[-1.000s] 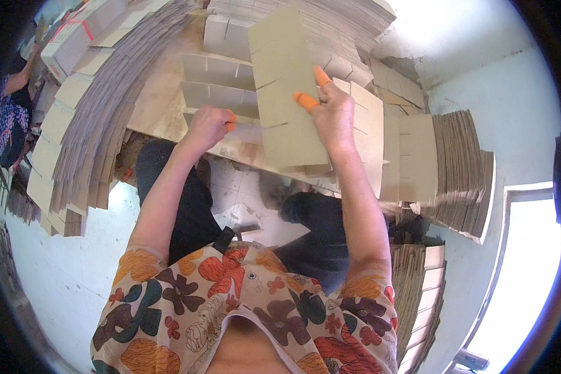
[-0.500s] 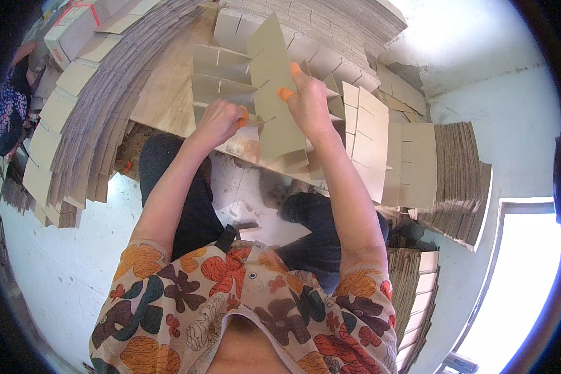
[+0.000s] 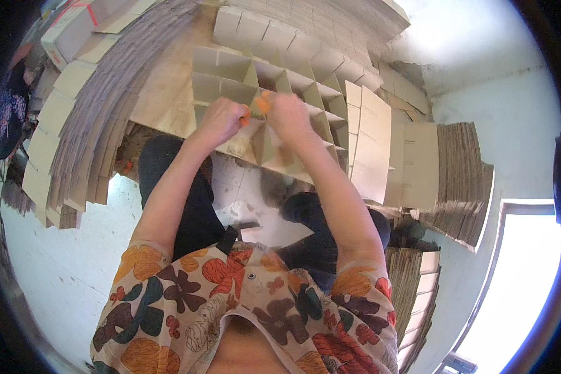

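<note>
A cardboard divider grid point(image 3: 224, 89) of crossed, slotted strips stands on the wooden board in front of me. My left hand point(image 3: 221, 123) is closed at the grid's near left side, pinching a cardboard strip there. Closed too, my right hand point(image 3: 287, 115) reaches over the middle of the grid and grips the cross strip that sits down among the long strips. Motion blurs its fingers a little. Orange finger covers point(image 3: 263, 101) show on the fingertips of both hands. The strip edges beneath my hands are partly hidden.
Leaning against the grid's right side are flat slotted sheets point(image 3: 371, 134). Cardboard stacks stand at the left point(image 3: 106, 118), far side point(image 3: 330, 31) and right point(image 3: 458, 174). A white box point(image 3: 68, 34) rests at the far left. Below the wooden board point(image 3: 162, 93) are my knees.
The cross strip, raised upright above the grid before, now sits down in it. My right hand has moved down and left with it; my left hand has hardly moved.
</note>
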Demonstrator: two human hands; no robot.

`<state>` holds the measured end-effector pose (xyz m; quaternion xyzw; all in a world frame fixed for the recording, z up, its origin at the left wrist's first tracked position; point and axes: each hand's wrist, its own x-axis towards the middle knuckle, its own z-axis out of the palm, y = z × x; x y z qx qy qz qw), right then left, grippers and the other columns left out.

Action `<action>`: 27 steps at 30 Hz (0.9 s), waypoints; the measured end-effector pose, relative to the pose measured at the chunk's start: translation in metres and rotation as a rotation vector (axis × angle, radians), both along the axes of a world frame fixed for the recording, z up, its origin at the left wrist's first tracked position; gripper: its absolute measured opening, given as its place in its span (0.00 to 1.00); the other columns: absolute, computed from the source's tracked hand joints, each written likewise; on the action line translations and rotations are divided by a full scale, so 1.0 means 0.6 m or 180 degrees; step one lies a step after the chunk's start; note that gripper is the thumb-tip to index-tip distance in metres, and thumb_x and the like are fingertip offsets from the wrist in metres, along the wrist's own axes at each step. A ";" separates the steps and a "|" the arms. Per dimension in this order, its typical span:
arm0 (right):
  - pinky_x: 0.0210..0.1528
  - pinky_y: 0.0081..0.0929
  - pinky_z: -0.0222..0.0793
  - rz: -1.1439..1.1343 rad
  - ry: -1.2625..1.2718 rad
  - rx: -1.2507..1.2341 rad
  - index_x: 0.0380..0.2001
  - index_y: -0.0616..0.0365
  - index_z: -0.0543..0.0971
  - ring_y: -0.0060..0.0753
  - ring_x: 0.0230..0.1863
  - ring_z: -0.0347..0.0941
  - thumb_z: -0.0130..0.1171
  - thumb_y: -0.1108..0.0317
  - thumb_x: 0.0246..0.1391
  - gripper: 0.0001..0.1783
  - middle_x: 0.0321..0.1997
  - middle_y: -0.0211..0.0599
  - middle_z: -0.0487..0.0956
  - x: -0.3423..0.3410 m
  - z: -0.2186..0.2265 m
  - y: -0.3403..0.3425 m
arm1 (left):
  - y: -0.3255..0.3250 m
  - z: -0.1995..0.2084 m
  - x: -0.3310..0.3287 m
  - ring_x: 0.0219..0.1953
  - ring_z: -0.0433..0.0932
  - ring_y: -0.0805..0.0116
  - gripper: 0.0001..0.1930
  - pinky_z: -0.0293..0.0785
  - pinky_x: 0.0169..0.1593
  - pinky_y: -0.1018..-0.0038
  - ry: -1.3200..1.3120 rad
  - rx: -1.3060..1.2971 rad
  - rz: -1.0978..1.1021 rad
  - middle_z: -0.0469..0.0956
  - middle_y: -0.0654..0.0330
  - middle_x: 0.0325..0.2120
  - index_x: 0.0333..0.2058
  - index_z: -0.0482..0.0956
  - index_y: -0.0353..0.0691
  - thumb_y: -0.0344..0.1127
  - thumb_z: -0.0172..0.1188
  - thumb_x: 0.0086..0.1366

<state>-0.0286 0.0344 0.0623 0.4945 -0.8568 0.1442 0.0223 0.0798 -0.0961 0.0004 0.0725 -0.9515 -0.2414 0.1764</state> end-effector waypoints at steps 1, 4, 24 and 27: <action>0.34 0.44 0.72 -0.0077 0.0116 -0.0274 0.30 0.61 0.73 0.53 0.32 0.75 0.55 0.60 0.54 0.13 0.30 0.49 0.78 -0.004 0.005 0.014 | 0.000 0.001 0.003 0.28 0.76 0.48 0.04 0.71 0.32 0.58 0.0065 0.0087 -0.0010 0.76 0.49 0.20 0.23 0.79 0.40 0.31 0.62 0.48; 0.34 0.41 0.72 -0.0520 0.0733 -0.0772 0.35 0.60 0.75 0.51 0.33 0.75 0.55 0.57 0.54 0.16 0.30 0.45 0.77 -0.059 0.024 0.106 | 0.005 0.017 0.004 0.29 0.76 0.47 0.04 0.71 0.33 0.57 0.0073 0.0113 -0.0048 0.76 0.48 0.21 0.23 0.79 0.40 0.33 0.63 0.47; 0.31 0.20 0.69 -0.2966 -0.2157 -0.1848 0.34 0.69 0.77 0.21 0.29 0.72 0.70 0.65 0.42 0.20 0.28 0.36 0.77 -0.174 0.027 0.513 | 0.009 0.045 0.024 0.36 0.73 0.51 0.13 0.70 0.41 0.63 -0.0178 0.0213 0.0167 0.78 0.47 0.28 0.33 0.81 0.36 0.34 0.66 0.48; 0.29 0.20 0.68 -0.2813 -0.1308 -0.2595 0.39 0.71 0.75 0.21 0.28 0.71 0.67 0.71 0.44 0.19 0.30 0.35 0.78 -0.164 0.058 0.507 | 0.006 0.047 0.032 0.33 0.73 0.51 0.13 0.70 0.39 0.62 -0.0083 0.0182 0.0185 0.77 0.47 0.27 0.33 0.81 0.36 0.34 0.66 0.48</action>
